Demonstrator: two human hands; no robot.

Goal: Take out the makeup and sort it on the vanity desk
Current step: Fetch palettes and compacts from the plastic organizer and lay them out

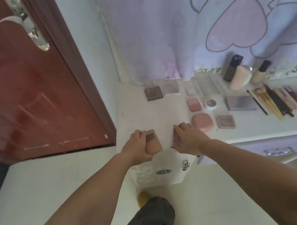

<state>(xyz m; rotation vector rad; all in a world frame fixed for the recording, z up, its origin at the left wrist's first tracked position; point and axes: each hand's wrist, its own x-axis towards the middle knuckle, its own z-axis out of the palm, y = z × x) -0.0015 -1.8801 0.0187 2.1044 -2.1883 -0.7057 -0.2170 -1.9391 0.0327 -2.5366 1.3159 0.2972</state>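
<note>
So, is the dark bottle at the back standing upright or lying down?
Upright. The dark bottle stands on its base by the curtain, with its cap on top.

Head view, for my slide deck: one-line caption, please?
Left hand and right hand each hold a small makeup palette above the white vanity desk, beside sorted compacts and brushes.

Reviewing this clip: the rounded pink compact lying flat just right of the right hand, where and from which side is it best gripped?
Probably from above, pinching the pink compact across its shorter, front-to-back span. It lies flat on the vanity desk, and its low rounded edges offer little to grip from the side. The desk in front of it is bare, and the right hand, already holding a palette, sits just to its left.
</note>
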